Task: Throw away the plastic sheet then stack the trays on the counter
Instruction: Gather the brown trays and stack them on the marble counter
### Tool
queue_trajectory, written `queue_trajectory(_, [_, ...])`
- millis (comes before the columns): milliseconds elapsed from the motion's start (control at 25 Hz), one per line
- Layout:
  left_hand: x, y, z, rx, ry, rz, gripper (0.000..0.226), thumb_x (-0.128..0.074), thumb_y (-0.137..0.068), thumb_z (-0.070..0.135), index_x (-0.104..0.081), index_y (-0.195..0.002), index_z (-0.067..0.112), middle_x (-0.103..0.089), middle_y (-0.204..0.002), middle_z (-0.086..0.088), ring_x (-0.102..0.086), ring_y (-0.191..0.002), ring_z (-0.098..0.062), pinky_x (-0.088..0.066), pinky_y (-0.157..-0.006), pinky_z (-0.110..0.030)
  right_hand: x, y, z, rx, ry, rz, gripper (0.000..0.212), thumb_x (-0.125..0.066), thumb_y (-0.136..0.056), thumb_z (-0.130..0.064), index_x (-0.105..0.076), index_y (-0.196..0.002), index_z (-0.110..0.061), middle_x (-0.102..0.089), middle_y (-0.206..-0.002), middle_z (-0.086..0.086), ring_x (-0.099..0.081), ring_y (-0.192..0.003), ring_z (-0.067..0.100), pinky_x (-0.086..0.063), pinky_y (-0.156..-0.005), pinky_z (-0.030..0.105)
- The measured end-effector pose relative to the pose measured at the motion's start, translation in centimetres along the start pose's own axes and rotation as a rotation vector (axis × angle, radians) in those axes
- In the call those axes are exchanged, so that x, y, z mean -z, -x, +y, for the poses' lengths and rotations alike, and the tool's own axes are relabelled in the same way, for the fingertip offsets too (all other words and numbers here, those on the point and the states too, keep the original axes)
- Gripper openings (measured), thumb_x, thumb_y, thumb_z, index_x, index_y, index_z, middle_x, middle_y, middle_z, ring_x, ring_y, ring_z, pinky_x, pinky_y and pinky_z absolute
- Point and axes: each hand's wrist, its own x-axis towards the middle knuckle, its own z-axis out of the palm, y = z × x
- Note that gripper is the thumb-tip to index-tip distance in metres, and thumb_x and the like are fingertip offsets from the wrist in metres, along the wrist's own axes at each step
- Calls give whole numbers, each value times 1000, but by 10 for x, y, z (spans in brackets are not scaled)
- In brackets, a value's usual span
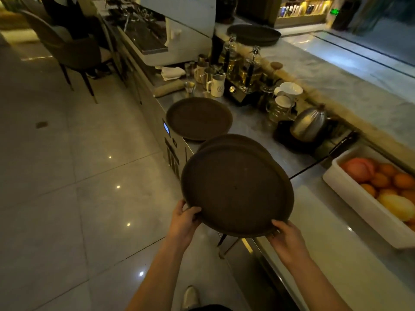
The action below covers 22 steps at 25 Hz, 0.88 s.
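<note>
I hold a round dark brown tray (235,189) by its near rim, with my left hand (183,219) on the left side and my right hand (286,237) on the right. A second tray (229,139) of the same kind shows just behind and under it, offset away from me. Whether my hands also grip that one I cannot tell. Another dark tray (198,117) lies flat on the steel counter (251,129) further ahead. A fourth tray (253,34) rests on the raised marble ledge at the back. No plastic sheet is visible.
Metal jugs (212,80), glass brewers (244,68), cups (289,90) and a steel kettle (310,124) crowd the counter's back. A white tub of oranges (372,191) sits at the right. Tiled floor (78,187) and a chair (74,52) lie to the left.
</note>
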Motion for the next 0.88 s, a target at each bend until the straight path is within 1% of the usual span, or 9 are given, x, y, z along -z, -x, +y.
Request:
queue_trajectory(80, [2, -20, -2, 31, -109, 7, 46, -53, -86, -9, -56, -123, 18, -63, -117, -6, -61, -106, -27, -55, -79, -39, 0, -14, 8, -32, -20, 62, 34, -45, -88, 9, -55, -118, -4, -62, -117, 16, -60, -99, 30, -57, -74, 38])
queue_trajectory(160, [0, -37, -4, 57, -210, 26, 44, -56, -87, -6, -56, -123, 18, -65, -111, -3, -61, -101, -22, -54, -74, -34, 4, -24, 10, -45, -25, 96, 36, -46, -88, 10, -54, -119, -4, -62, -117, 15, -60, -102, 30, -58, -74, 38])
queue_trajectory(240, [-4, -54, -3, 81, -282, 58, 44, -59, -86, -4, -56, -125, 17, -65, -110, -4, -61, -101, -22, -53, -81, -37, 1, -38, 6, -60, -14, 124, 32, -45, -88, 11, -57, -112, -5, -62, -115, 16, -60, -101, 30, -56, -73, 38])
queue_trajectory(320, [-10, -68, -5, 104, -330, 87, 40, -59, -87, -3, -56, -122, 17, -65, -112, -4, -59, -104, -24, -50, -88, -41, -1, -52, 1, -67, 2, 133, 30, -43, -88, 12, -58, -106, -7, -62, -111, 17, -60, -100, 30, -54, -74, 40])
queue_trajectory(400, [-16, -78, -8, 123, -365, 110, 41, -60, -87, -2, -56, -123, 18, -64, -110, -2, -57, -108, -26, -47, -90, -42, 0, -67, -3, -66, 12, 133, 30, -42, -89, 12, -57, -108, -6, -62, -109, 17, -60, -98, 31, -52, -72, 41])
queue_trajectory(520, [-29, -96, -13, 123, -425, 165, 45, -61, -87, -1, -54, -128, 15, -62, -115, -6, -56, -109, -27, -46, -87, -40, 2, -99, -17, -81, 75, 106, 31, -43, -89, 11, -58, -109, -8, -63, -110, 15, -61, -100, 31, -53, -72, 41])
queue_trajectory(640, [-42, -106, -21, 104, -468, 254, 44, -61, -87, -2, -54, -129, 7, -63, -116, -12, -60, -107, -31, -52, -90, -42, 3, -126, -31, -125, 143, 49, 32, -46, -89, 9, -61, -105, -14, -63, -114, 13, -60, -105, 33, -54, -76, 42])
queue_trajectory(760, [-47, -113, -25, 76, -505, 309, 39, -64, -85, -2, -58, -124, 2, -65, -104, -10, -62, -97, -30, -53, -82, -39, 2, -143, -41, -143, 191, -14, 31, -47, -91, 6, -62, -107, -16, -63, -116, 9, -60, -105, 31, -56, -78, 41])
queue_trajectory(880, [-60, -122, -21, 21, -569, 355, 33, -66, -85, -1, -61, -117, 0, -66, -91, -6, -63, -86, -26, -52, -75, -36, -4, -161, -54, -144, 173, -45, 36, -45, -92, 8, -56, -122, -7, -60, -120, 10, -61, -100, 28, -53, -80, 41])
